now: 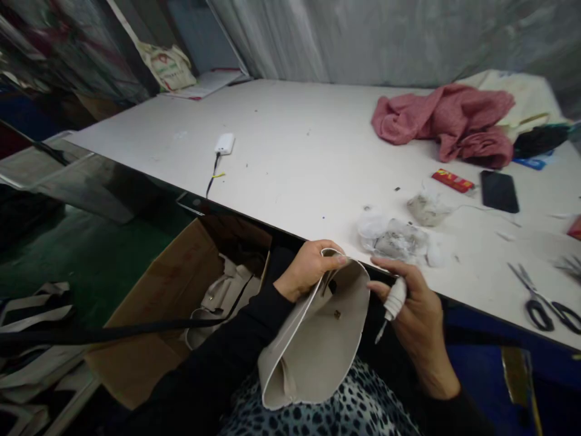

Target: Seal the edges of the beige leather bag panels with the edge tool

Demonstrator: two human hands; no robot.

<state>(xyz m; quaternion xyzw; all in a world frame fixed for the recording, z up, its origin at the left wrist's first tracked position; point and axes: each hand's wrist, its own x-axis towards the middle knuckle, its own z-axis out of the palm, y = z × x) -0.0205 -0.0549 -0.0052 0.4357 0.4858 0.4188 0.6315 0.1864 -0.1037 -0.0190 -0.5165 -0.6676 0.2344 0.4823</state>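
In the head view, the left forearm slants in from 8 o'clock, the left hand's (pixel 313 266) fingers pinching the rim of the beige bag (pixel 324 345), which gapes at 6 o'clock. The right hand (pixel 420 309) rises from 5 o'clock, index and thumb parted beside the bag, gripping a white-handled tool (pixel 396 299) aimed toward 7 o'clock.

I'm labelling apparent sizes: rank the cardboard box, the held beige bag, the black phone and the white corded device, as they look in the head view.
1. Cardboard box
2. Beige bag
3. Black phone
4. White corded device
Apparent size only; distances differ.
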